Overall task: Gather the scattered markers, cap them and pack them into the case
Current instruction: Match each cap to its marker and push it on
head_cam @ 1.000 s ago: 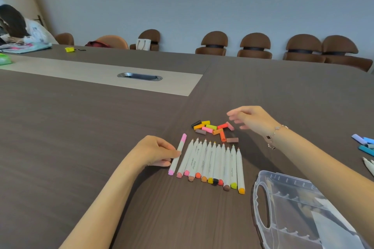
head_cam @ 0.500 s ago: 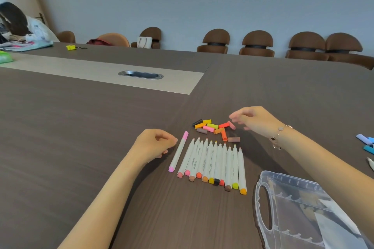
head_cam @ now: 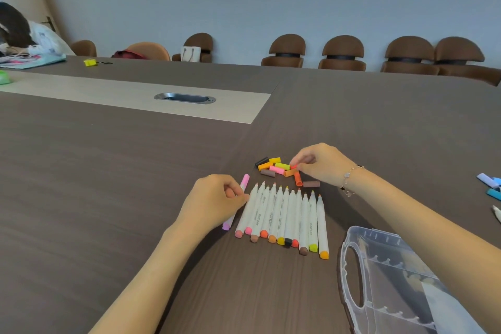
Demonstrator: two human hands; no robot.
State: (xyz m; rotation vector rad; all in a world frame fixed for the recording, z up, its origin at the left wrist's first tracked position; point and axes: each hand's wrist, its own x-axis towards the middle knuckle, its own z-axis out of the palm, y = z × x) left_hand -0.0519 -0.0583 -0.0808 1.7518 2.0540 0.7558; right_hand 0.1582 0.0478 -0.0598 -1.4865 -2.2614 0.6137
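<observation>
Markers [head_cam: 284, 218] lying in a row mid-table, we're curling our left hand [head_cam: 214, 202] round the pink marker [head_cam: 244, 181] at the row's left, right hand [head_cam: 321, 163] pinching a red cap [head_cam: 293, 166] in the cap pile [head_cam: 276, 168], clear case [head_cam: 390, 279] lying open nr our right arm.

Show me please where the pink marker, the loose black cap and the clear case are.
pink marker [head_cam: 245, 180]: head view, on its pink capped far end, beyond the left hand.
black cap [head_cam: 261, 161]: head view, on the middle of the cap.
clear case [head_cam: 349, 274]: head view, on its handle edge.
</observation>
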